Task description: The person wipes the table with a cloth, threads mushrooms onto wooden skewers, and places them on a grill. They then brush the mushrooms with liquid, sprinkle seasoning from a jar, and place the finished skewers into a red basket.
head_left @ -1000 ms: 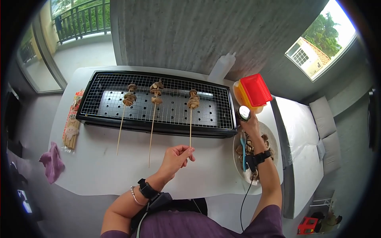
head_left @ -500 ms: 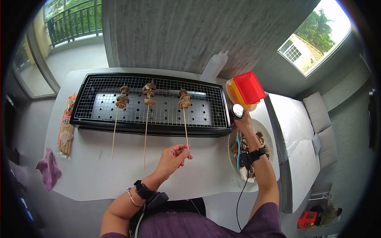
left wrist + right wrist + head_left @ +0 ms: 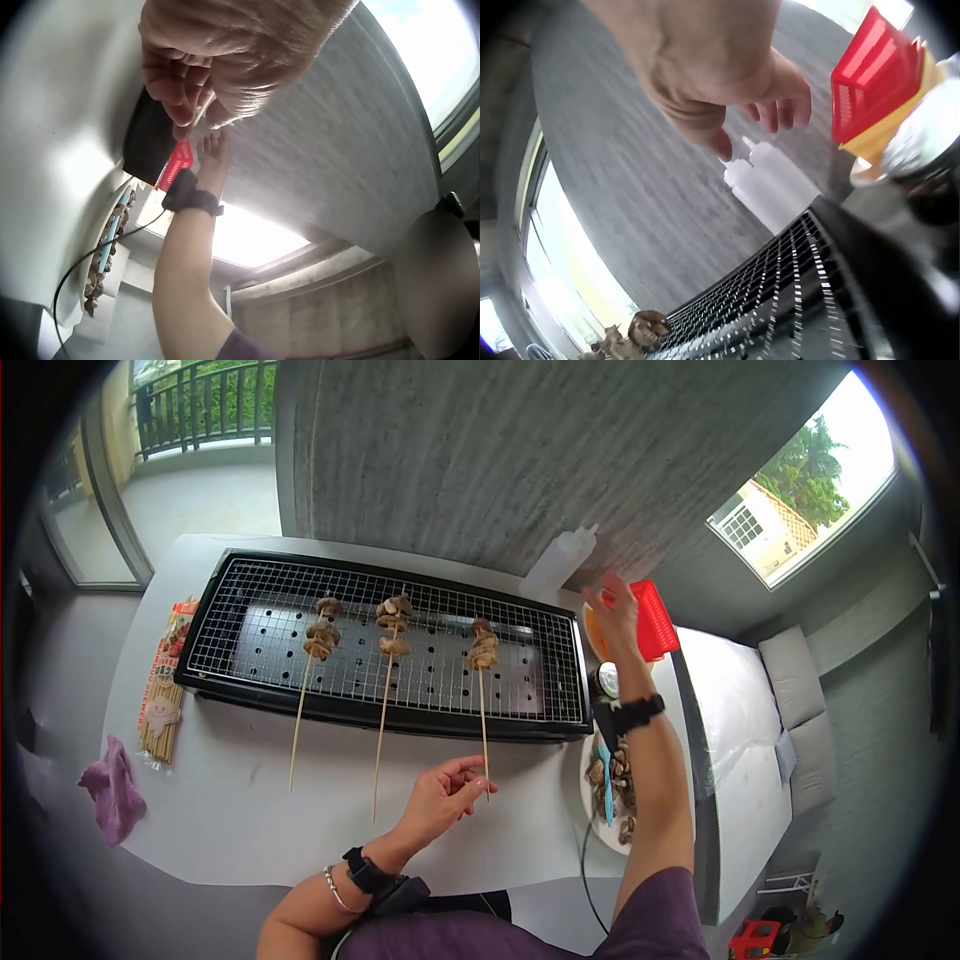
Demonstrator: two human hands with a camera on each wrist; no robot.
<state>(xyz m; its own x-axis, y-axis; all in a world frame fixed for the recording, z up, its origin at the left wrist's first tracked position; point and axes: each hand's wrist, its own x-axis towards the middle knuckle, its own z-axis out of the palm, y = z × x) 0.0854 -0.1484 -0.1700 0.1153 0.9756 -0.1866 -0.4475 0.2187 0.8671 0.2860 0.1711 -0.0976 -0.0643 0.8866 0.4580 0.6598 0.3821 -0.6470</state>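
Observation:
Three mushroom skewers lie across the wire rack of a black grill (image 3: 430, 732), sticks pointing to the person. My left hand (image 3: 447, 801) pinches the stick end of the rightmost skewer (image 3: 484, 715) between thumb and fingers; the left wrist view shows this hand (image 3: 232, 52) close up. My right hand (image 3: 615, 618) is in the air beside the red basket (image 3: 655, 622), holding nothing. In the right wrist view its fingers (image 3: 784, 112) are spread and loosely bent above two white squeeze bottles (image 3: 772, 187). The dark jar (image 3: 608, 680) stands by the grill's right end.
A plate of mushrooms (image 3: 588, 800) with a blue-handled tool (image 3: 606, 785) sits right of the grill. At the left are a packet of skewers (image 3: 160, 710) and a purple cloth (image 3: 112, 790). A grey wall (image 3: 450, 460) rises behind the table.
My right hand has let go of the dark jar and moved up and away, toward the bottles and the wall. My left hand still pinches the rightmost stick.

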